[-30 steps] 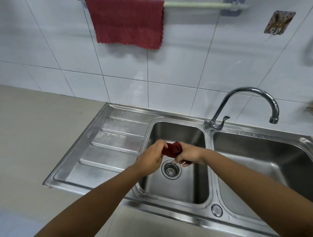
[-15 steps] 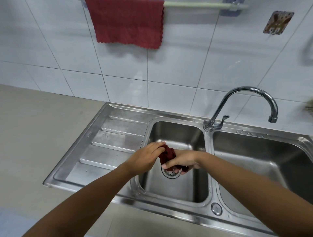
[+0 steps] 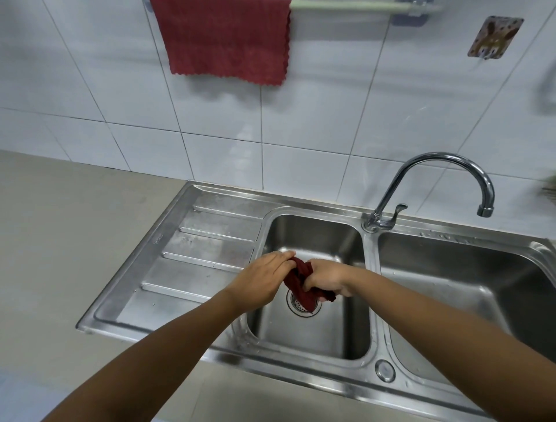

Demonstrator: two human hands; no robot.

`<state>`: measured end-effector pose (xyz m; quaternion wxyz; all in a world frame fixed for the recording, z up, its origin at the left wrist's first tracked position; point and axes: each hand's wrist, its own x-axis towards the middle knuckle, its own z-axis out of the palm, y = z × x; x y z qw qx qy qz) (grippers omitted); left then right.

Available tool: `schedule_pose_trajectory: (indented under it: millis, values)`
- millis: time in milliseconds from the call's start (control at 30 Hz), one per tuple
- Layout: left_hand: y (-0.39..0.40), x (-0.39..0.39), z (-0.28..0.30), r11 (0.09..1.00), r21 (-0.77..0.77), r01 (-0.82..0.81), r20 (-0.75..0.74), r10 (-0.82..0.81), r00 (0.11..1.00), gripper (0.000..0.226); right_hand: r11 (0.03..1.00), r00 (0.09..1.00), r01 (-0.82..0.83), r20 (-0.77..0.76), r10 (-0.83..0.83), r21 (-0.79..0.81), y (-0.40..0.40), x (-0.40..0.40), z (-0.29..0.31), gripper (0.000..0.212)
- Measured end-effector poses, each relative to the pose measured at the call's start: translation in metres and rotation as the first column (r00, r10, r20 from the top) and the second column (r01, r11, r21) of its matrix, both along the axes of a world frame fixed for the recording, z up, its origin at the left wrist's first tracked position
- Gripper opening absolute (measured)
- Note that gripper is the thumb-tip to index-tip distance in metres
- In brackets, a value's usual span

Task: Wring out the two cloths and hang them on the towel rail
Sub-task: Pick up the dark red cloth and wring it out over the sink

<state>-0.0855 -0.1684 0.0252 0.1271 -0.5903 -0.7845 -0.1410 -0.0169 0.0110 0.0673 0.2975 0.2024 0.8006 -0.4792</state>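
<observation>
Over the left basin: your left hand (image 3: 264, 278) and right hand (image 3: 326, 278) both clench the twisted wet cloth (image 3: 299, 283) above the drain (image 3: 302, 304)
Risk: if you loosen your grip, the cloth may drop into the sink (image 3: 370, 265); hang it half-wrung and it will likely drip down the wall
Count: two cloths, one hung cloth (image 3: 225, 39) on the towel rail (image 3: 361, 5); two basins; one tap (image 3: 427, 183)

Both hands, left hand (image 3: 261, 278) and right hand (image 3: 326, 278), grip the wet cloth (image 3: 301, 286) over the left basin (image 3: 313, 241). Open space above the grip up to the towel rail (image 3: 355, 4). Obstructions: the hung red cloth (image 3: 225, 39) covers the rail up-left of the grip; the faucet (image 3: 433, 180) arches up-right.
</observation>
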Motion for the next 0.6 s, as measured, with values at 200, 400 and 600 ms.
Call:
schedule_pose_trajectory:
  millis: [200,400,600]
  values:
    - [0.003,-0.003,0.002,0.997,-0.007,-0.074,0.129,0.074,0.989,0.028,0.99,0.989,-0.142,0.051,0.142,-0.003,-0.01,0.001,0.014,0.024]
    - [-0.007,-0.009,0.007,0.992,-0.059,-0.111,0.171,0.12,0.978,0.04,0.99,0.984,-0.029,0.169,0.053,-0.14,-0.003,-0.006,0.034,0.018]
    - [-0.002,-0.002,0.015,0.985,-0.168,-0.041,0.151,0.067,0.986,0.036,0.931,0.952,-0.307,0.074,0.298,0.197,-0.006,-0.004,0.032,0.025]
